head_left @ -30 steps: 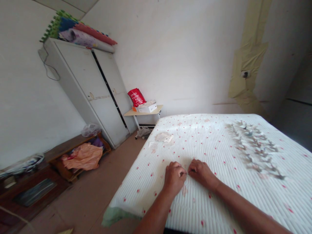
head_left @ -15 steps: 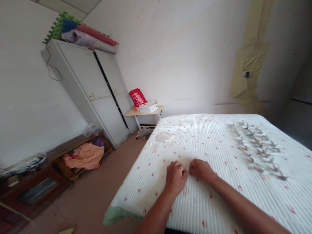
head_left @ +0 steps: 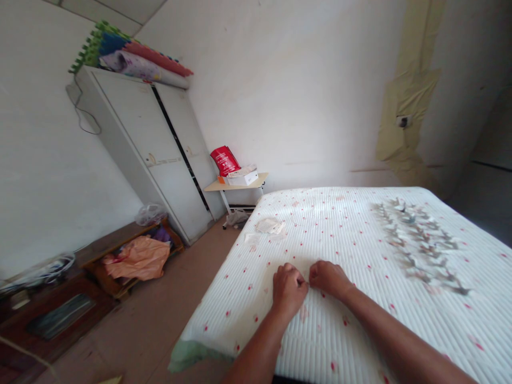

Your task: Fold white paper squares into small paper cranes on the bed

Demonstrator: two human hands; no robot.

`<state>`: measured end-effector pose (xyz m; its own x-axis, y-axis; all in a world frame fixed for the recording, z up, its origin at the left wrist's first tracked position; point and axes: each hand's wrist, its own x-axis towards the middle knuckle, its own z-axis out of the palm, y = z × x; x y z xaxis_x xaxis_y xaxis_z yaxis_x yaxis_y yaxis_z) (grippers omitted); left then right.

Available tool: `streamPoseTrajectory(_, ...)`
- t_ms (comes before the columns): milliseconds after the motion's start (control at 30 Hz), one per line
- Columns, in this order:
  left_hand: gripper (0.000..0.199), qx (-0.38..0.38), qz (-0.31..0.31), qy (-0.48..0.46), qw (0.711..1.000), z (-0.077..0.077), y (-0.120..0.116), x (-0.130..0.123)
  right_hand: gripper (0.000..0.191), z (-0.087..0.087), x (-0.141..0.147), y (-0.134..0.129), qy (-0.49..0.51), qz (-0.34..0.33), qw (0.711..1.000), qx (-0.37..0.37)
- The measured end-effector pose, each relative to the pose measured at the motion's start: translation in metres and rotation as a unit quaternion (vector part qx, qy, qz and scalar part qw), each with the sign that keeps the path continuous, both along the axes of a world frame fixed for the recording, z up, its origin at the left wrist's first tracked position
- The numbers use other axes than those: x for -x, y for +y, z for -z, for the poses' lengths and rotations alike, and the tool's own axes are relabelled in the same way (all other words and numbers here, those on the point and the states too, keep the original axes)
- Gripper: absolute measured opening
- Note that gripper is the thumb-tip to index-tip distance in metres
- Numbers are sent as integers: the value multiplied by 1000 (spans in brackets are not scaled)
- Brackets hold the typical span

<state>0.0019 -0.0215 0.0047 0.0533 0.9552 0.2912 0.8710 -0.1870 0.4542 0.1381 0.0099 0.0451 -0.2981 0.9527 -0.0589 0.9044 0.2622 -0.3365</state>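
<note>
Your left hand (head_left: pixel 290 290) and right hand (head_left: pixel 328 280) lie curled, knuckles up, just apart on the quilt (head_left: pixel 360 341); whether either pinches anything, you cannot tell.

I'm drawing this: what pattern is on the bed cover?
White ribbed bed cover with small red dots, clearest in the head view.

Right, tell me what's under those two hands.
The left hand and right hand rest on a white ribbed bedcover with red flecks; anything pinched in their fingers is hidden.
</note>
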Motion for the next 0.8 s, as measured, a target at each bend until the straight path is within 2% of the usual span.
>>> streamPoseTrajectory(233,3,30,-16,1,999,-6,1,-1,15,3,-5,4,39,-1,998,47)
streamPoseTrajectory(433,3,52,-26,8,998,-9,1,-2,11,7,-5,3,52,8,998,32)
streamPoseTrajectory(800,10,83,-38,-22,996,-14,4,-3,14,5,-1,0,38,30,998,28)
